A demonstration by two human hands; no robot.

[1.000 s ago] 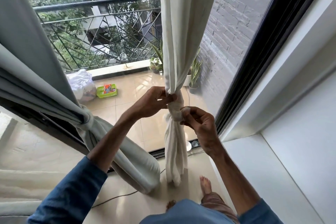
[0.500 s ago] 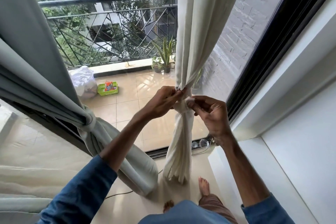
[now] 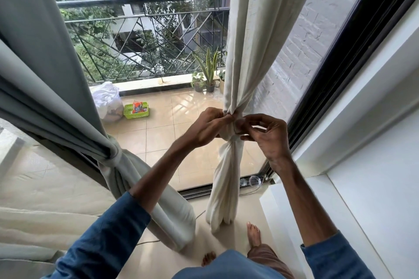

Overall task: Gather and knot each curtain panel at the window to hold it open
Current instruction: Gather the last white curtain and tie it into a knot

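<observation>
Looking down from the head camera, both hands meet at the cream curtain (image 3: 254,41), which hangs near the right side of the window, just beside the black window frame (image 3: 340,63). The cloth is bunched tight into a knot (image 3: 230,130) about halfway down. Below the knot the rest of the curtain drops in a thick twist, and its end touches the floor.

The left hand (image 3: 205,128) has its fingers curled round the bunched cloth at the top of the knot. The right hand (image 3: 269,136) pinches a bit of cloth on the right side of the knot with its thumb and first fingers. Its other fingers are bent and hold nothing. Both arms wear blue sleeves (image 3: 102,238).

On the left hangs a grey curtain (image 3: 45,75). It has its own knot (image 3: 113,154), and its tail hangs down to the floor.

Through the glass there is a tiled balcony with a dark railing (image 3: 145,1). Some potted plants (image 3: 208,70) stand near the cream curtain. A white bag (image 3: 106,99) sits just beside a green basket (image 3: 136,110). A grey brick wall (image 3: 306,29) is on the right.

Two bare feet (image 3: 254,233) stand on the floor near the end of the cream curtain.
</observation>
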